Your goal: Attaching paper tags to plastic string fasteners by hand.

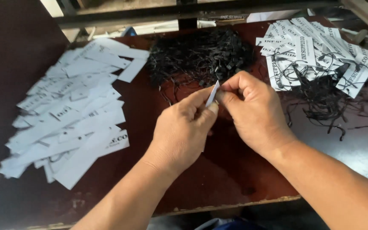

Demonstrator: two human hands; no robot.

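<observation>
My left hand (183,129) and my right hand (252,111) meet over the middle of a dark red-brown table (222,174). Together they pinch a small white paper tag (212,93), seen edge-on between the fingertips. A thin black string seems to run at the right fingertips, but it is too fine to be sure. Just behind the hands lies a heap of black strings (199,55). A spread of loose white tags (71,110) covers the table's left side.
At the back right lies a pile of white tags with black strings attached (316,51), their strings trailing toward the right edge. The table's worn front edge (235,206) runs below my forearms. A dark metal rail (184,12) crosses behind the table.
</observation>
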